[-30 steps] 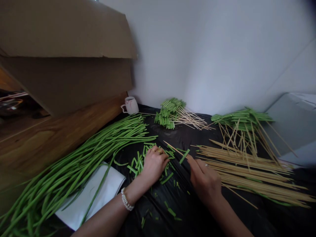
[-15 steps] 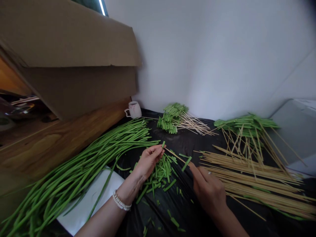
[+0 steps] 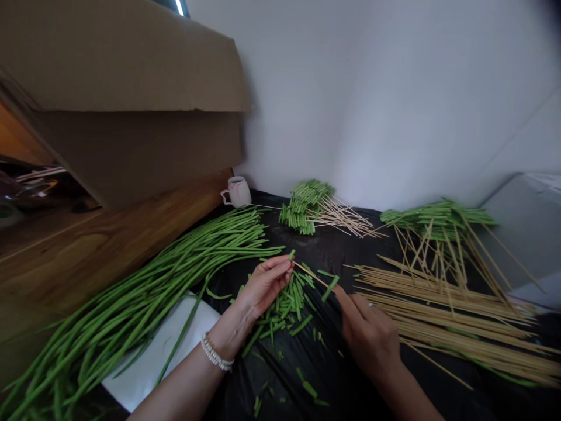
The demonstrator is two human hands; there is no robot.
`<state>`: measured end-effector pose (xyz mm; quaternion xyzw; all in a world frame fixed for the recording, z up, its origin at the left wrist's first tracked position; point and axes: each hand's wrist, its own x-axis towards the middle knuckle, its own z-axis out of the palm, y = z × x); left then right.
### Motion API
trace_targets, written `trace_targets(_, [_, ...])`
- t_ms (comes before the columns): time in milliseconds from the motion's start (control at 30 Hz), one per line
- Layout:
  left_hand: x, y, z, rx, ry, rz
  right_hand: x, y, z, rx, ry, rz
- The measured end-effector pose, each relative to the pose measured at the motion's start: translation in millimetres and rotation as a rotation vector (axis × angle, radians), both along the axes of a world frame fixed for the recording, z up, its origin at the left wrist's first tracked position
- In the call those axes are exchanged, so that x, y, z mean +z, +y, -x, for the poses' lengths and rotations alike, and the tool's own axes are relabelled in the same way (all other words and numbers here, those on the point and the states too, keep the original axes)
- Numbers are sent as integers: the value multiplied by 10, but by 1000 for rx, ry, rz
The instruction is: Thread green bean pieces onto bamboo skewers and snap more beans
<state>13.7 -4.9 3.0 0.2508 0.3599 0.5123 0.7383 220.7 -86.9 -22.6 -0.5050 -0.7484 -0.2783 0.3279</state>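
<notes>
My left hand (image 3: 269, 285) is closed, pinching a short cut green stalk piece (image 3: 291, 255) between thumb and fingertips. A thin wooden skewer (image 3: 310, 273) runs from that piece to my right hand (image 3: 371, 333), whose fingers are closed around its other end. Another green piece lies across the skewer by my right fingertips; whether it is threaded on, I cannot tell. Below my left hand, loose cut pieces (image 3: 284, 307) form a pile on the black plastic sheet (image 3: 272, 389). Long uncut green stalks (image 3: 175, 263), like garlic scapes or long beans, lie to the left.
Bare skewers (image 3: 464, 327) lie in rows at right. Filled skewers are stacked at the back (image 3: 307, 204) and far right (image 3: 438, 219). A white mug (image 3: 239, 192) stands near the wall. A cardboard box (image 3: 131, 76) rises at left, and a white sheet (image 3: 175, 339) sits under the stalks.
The view has shifted slightly. Both hands keep their grips and stay in almost the same place, with the skewer's end still at the piece in my left fingers.
</notes>
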Motion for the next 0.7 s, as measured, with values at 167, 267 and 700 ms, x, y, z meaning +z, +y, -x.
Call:
trace_targets(167, [-6,0,-4,-1,7,0,5,3,5,-12,-15,-9])
trace_targets(267, [8,-4,-5,-5,7,0,7,5,1,-3,-16,-16])
trace_targets(700, [6,6,7,3,2,-4,-4,-5,-4,19,5,3])
